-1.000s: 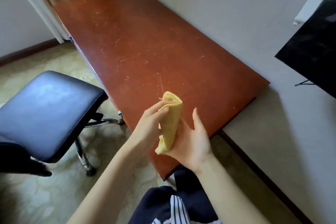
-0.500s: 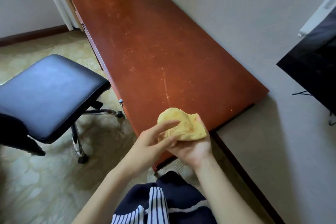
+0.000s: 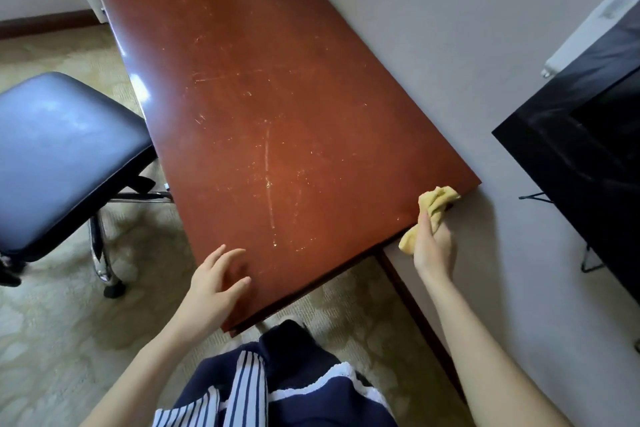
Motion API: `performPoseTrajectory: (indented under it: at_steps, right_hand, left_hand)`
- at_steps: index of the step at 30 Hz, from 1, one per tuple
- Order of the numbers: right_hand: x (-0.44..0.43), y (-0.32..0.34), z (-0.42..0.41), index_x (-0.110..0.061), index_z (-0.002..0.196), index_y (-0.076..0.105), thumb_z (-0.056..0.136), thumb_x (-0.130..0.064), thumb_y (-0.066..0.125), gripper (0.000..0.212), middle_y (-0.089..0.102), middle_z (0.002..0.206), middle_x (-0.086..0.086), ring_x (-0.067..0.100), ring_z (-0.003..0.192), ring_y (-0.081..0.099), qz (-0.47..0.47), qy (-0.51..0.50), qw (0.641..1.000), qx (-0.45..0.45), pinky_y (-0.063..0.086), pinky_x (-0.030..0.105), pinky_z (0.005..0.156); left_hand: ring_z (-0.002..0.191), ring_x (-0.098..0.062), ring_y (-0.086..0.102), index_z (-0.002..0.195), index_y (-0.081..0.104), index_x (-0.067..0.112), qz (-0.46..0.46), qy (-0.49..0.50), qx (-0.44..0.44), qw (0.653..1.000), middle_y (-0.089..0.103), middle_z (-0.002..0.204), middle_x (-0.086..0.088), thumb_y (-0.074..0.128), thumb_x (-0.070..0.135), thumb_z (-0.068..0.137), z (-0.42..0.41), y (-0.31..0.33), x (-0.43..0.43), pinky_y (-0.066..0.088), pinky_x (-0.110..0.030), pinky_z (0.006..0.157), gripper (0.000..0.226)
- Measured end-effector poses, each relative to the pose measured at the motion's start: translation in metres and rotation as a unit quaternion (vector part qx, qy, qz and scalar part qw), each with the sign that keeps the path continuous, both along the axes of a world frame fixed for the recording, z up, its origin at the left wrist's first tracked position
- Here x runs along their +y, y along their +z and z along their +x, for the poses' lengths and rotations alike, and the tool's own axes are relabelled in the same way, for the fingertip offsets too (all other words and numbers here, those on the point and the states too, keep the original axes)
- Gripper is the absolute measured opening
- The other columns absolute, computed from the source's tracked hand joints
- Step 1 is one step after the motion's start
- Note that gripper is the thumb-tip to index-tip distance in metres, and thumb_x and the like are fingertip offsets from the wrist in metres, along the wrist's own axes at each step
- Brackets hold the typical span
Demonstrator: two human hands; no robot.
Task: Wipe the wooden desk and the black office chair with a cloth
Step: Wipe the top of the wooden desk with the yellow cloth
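While gripped, cloth (image 3: 429,215) lengthwise along desk (image 3: 277,97) edge.

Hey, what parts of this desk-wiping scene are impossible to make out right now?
- Head view: far end of the reddish-brown wooden desk, cut by the top edge.
- Black padded office chair: backrest cut off, base mostly under the seat.
- Crumpled yellow cloth: middle covered by the right hand.

Navy garment (image 3: 298,388) — white-striped (bare forearms).
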State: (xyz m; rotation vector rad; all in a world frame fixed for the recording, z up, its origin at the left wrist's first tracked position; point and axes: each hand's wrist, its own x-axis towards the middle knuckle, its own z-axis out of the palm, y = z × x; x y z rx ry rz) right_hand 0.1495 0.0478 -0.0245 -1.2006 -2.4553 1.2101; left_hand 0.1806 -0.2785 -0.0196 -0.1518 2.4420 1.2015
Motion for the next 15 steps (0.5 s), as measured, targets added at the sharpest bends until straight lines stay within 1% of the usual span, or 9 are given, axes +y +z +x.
performPoseTrajectory:
  at_steps: [1, 3, 6, 8, 10, 12, 14, 15]
  right_hand:
    - [0.015, -0.005, -0.011, -0.016, 0.123, 0.057, 0.097, -0.043, 0.04, 0.042, 0.057, 0.126, 0.004, 0.026, 0.113, 0.05, 0.066, 0.034, 0.997, -0.009, 0.041, 0.037, 0.091]
    - [0.037, -0.015, -0.028, -0.018, 0.129, 0.055, 0.098, -0.041, 0.04, 0.042, 0.048, 0.14, 0.001, 0.026, 0.124, 0.04, 0.185, 0.099, 0.977, -0.042, 0.036, 0.04, 0.098]
    - [0.049, -0.031, -0.045, -0.023, 0.127, 0.056, 0.098, -0.047, 0.033, 0.044, 0.035, 0.149, -0.002, 0.024, 0.133, 0.028, 0.291, 0.163, 0.933, -0.137, 0.028, 0.047, 0.103]
    - [0.042, -0.043, -0.048, -0.024, 0.119, 0.06, 0.098, -0.049, 0.031, 0.043, 0.031, 0.151, -0.002, 0.023, 0.137, 0.022, 0.317, 0.185, 0.915, -0.165, 0.025, 0.049, 0.104]
    - [0.027, -0.054, -0.047, -0.025, 0.115, 0.062, 0.098, -0.049, 0.031, 0.043, 0.03, 0.153, 0.0, 0.023, 0.141, 0.015, 0.318, 0.212, 0.91, -0.162, 0.019, 0.05, 0.107]
    - [0.007, -0.065, -0.038, -0.025, 0.127, 0.058, 0.097, -0.047, 0.036, 0.043, 0.03, 0.154, 0.002, 0.026, 0.144, 0.012, 0.317, 0.25, 0.905, -0.137, 0.012, 0.05, 0.112]
    - [-0.012, -0.071, -0.026, -0.026, 0.142, 0.043, 0.096, -0.044, 0.042, 0.049, 0.026, 0.155, 0.004, 0.029, 0.145, 0.012, 0.31, 0.292, 0.899, -0.104, 0.006, 0.051, 0.116]
    - [-0.021, -0.072, -0.02, -0.028, 0.145, 0.036, 0.095, -0.043, 0.045, 0.053, 0.025, 0.156, 0.005, 0.029, 0.145, 0.013, 0.304, 0.314, 0.895, -0.088, 0.003, 0.051, 0.117]
  left_hand:
    - [0.143, -0.018, 0.019, 0.139, 0.043, 0.018, -0.012, 0.021, -0.001, 1.0, 0.023, 0.155, -0.006, 0.063, 0.017, 0.09, -0.001, -0.003, 0.002, 0.015, -0.033, 0.115, 0.053]
    - [0.145, -0.02, 0.012, 0.148, 0.026, 0.018, -0.047, 0.049, -0.02, 0.998, 0.011, 0.159, -0.007, 0.068, 0.023, 0.086, -0.001, -0.01, 0.005, 0.012, -0.039, 0.118, 0.075]
    - [0.147, -0.019, -0.002, 0.152, -0.001, 0.017, -0.131, 0.051, -0.081, 0.987, -0.009, 0.159, -0.006, 0.073, 0.039, 0.079, -0.002, -0.021, 0.01, 0.007, -0.049, 0.117, 0.106]
    - [0.146, -0.019, -0.008, 0.15, -0.01, 0.014, -0.177, 0.041, -0.106, 0.978, -0.016, 0.158, -0.006, 0.074, 0.047, 0.075, 0.0, -0.028, 0.012, 0.005, -0.051, 0.117, 0.118]
    - [0.145, -0.019, -0.014, 0.149, -0.015, 0.01, -0.215, 0.019, -0.122, 0.969, -0.024, 0.156, -0.006, 0.072, 0.058, 0.07, 0.0, -0.035, 0.015, 0.005, -0.052, 0.116, 0.127]
    - [0.144, -0.021, -0.019, 0.147, -0.018, 0.006, -0.241, -0.002, -0.127, 0.962, -0.028, 0.154, -0.009, 0.071, 0.066, 0.065, 0.002, -0.041, 0.019, 0.006, -0.052, 0.115, 0.134]
    - [0.144, -0.024, -0.019, 0.146, -0.018, 0.004, -0.26, -0.014, -0.125, 0.957, -0.028, 0.154, -0.012, 0.071, 0.069, 0.061, 0.002, -0.043, 0.021, 0.006, -0.053, 0.116, 0.14]
    - [0.144, -0.025, -0.019, 0.146, -0.019, 0.003, -0.272, -0.019, -0.126, 0.954, -0.028, 0.154, -0.013, 0.071, 0.071, 0.059, 0.002, -0.043, 0.022, 0.006, -0.053, 0.116, 0.142]
